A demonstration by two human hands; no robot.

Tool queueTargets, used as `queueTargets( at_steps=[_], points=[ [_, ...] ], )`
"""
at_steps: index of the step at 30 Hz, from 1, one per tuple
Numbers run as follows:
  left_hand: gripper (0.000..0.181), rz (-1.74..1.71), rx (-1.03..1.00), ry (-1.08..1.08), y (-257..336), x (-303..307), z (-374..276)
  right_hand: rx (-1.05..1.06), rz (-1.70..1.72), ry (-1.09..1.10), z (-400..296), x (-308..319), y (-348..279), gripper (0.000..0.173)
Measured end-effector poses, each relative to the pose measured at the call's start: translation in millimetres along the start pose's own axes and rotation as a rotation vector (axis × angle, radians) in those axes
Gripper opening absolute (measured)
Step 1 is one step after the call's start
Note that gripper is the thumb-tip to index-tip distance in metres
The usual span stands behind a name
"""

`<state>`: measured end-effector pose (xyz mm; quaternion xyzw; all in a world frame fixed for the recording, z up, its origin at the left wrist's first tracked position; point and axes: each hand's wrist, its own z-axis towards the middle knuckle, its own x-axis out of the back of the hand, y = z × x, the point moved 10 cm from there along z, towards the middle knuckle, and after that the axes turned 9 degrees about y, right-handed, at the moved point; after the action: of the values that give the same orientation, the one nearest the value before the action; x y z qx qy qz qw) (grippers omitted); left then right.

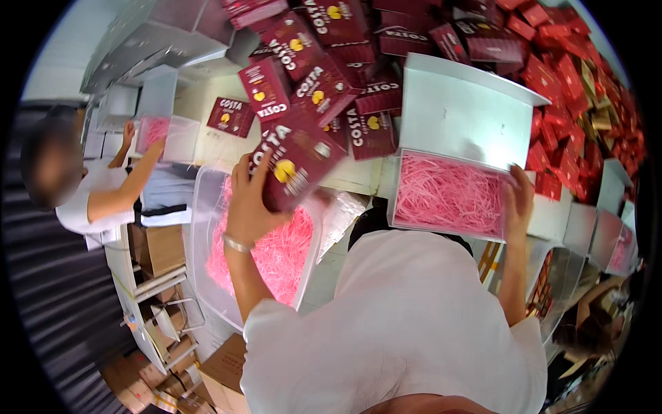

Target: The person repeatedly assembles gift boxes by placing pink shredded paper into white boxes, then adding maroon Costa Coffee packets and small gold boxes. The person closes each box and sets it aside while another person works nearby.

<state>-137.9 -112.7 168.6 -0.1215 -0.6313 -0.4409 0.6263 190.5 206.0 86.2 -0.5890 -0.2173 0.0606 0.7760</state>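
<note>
My left hand (253, 202) grips a maroon Costa coffee box (305, 160) by its near end, above the front edge of the table. On the right, a white gift box (465, 108) stands with its lid raised, and pink shredded paper (450, 194) fills its tray. My right hand (518, 199) holds the right side wall of this gift box, fingers at its upper corner. Beneath my left forearm is a clear plastic tub (201, 233) of pink shreds (258, 259). More maroon Costa boxes (326, 88) lie heaped beyond my left hand.
Small red boxes (558, 103) are piled at the far right. At the left, another person (114, 186) reaches into an open box of pink shreds (154, 130). Grey-white boxes (150, 46) stack behind. Cardboard cartons (222, 372) stand on the floor at lower left.
</note>
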Motion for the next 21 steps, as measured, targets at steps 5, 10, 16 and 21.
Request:
queueTargets(
  at_steps=[5,10,16,21],
  points=[
    [0.075,-0.051,-0.595,0.032,164,-35,-5,-0.078,0.127,-0.615,-5,-92,-89,0.081],
    [0.061,-0.062,-0.793,0.275,200,-92,-11,-0.448,0.205,-0.606,-7,-56,-55,0.069],
    [0.070,-0.403,-0.607,0.195,188,-112,10,-0.599,0.233,-0.425,-20,-33,49,0.062],
    [0.061,-1.078,0.086,-0.011,108,-191,39,-0.203,0.095,-0.484,-29,-76,74,0.062]
  ],
)
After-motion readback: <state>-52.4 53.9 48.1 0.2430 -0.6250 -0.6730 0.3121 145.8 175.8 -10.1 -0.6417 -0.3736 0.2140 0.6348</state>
